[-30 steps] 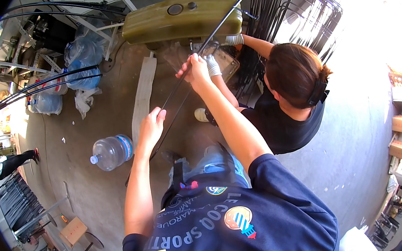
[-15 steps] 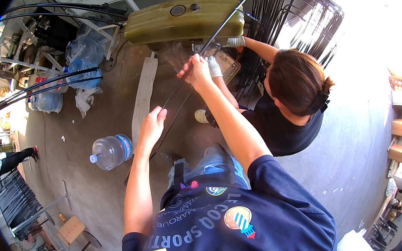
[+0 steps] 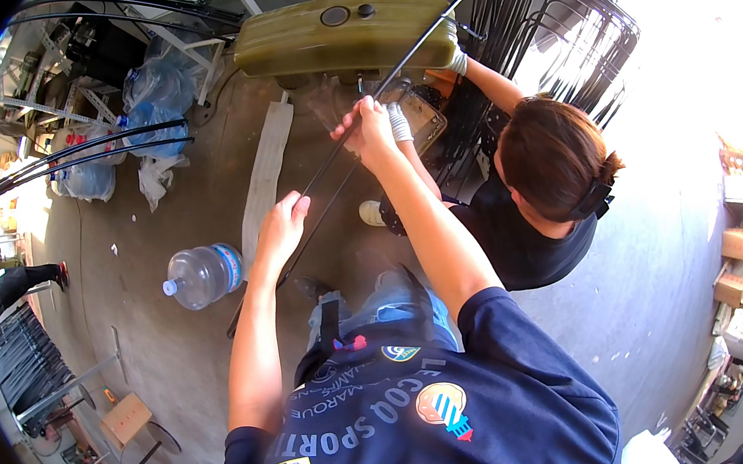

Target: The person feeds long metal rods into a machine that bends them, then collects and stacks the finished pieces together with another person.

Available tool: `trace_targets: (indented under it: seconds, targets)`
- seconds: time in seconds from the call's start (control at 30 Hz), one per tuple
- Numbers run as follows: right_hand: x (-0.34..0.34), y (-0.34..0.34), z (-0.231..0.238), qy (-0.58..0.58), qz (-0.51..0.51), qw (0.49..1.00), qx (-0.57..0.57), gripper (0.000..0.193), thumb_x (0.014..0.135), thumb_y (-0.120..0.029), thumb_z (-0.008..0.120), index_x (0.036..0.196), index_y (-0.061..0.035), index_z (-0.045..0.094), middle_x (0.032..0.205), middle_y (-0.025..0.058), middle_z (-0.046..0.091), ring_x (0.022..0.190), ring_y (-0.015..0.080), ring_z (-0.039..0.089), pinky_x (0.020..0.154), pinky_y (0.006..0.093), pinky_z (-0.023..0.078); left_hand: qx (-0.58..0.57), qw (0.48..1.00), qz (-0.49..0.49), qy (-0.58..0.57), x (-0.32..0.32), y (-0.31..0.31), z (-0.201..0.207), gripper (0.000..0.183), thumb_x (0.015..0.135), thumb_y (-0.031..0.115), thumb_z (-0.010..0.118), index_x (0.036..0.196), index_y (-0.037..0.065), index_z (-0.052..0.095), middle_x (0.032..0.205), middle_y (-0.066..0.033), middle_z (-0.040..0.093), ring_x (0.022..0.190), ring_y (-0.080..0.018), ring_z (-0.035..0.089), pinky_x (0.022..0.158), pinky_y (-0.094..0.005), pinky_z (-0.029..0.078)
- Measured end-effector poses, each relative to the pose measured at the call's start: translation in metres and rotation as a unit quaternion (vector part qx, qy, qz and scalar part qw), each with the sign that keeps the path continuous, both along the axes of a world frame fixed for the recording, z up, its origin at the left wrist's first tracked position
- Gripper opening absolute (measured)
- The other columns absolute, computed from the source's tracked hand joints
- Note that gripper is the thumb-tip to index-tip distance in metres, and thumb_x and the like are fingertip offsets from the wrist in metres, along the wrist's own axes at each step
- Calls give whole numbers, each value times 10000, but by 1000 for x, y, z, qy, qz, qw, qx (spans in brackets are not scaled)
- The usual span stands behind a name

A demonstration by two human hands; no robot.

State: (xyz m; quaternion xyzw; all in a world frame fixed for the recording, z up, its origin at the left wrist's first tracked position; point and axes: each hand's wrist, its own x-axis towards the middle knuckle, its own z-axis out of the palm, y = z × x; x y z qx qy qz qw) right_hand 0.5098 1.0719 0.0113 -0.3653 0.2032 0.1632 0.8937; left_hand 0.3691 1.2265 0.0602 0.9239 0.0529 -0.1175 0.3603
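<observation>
A long, thin black rod point(image 3: 429, 33) runs slantwise from the upper right, past the tank, down toward my legs. My right hand point(image 3: 368, 131) is closed around its middle. Lower and to the left, my left hand point(image 3: 282, 234) is also closed on it. A second thin black length shows beside it below my right hand; whether they join is hidden. Just beyond my right hand lies the olive-green tank point(image 3: 298, 45). A co-worker in white gloves crouches at my right, one gloved hand point(image 3: 459, 52) at the tank's right end, the other point(image 3: 398, 122) beside my right wrist.
Many bent black tubes point(image 3: 579, 6) hang at the upper right. A clear water jug point(image 3: 202, 277) lies on the floor at left, near a pale flat strip point(image 3: 267, 166). More black tubes point(image 3: 74, 159) jut in from the left. A shallow tray point(image 3: 426, 118) sits below the tank.
The co-worker's farther gloved hand has moved up from below the tank to its right end. My hands keep nearly the same place on the rod.
</observation>
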Motion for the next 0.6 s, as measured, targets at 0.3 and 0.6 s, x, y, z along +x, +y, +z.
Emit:
trace_targets:
  seconds: [0.3,0.6]
  targets:
    - [6,-3,5,5,-3,1000,-6,279,923,-260,301,741,-58,360,575,71,419,460,208,481,494,399,521,9,1000,1,-19,7,-4,5,338,882,331,431,797,8,479,658,-215,520,685,-426,490,561,-418,394]
    - [10,-2,5,15,7,1000,2,267,920,-263,318,737,-71,350,563,71,414,445,222,468,483,419,506,29,999,9,-33,9,-2,4,351,875,351,438,800,13,496,661,-228,516,695,-437,486,556,-438,387]
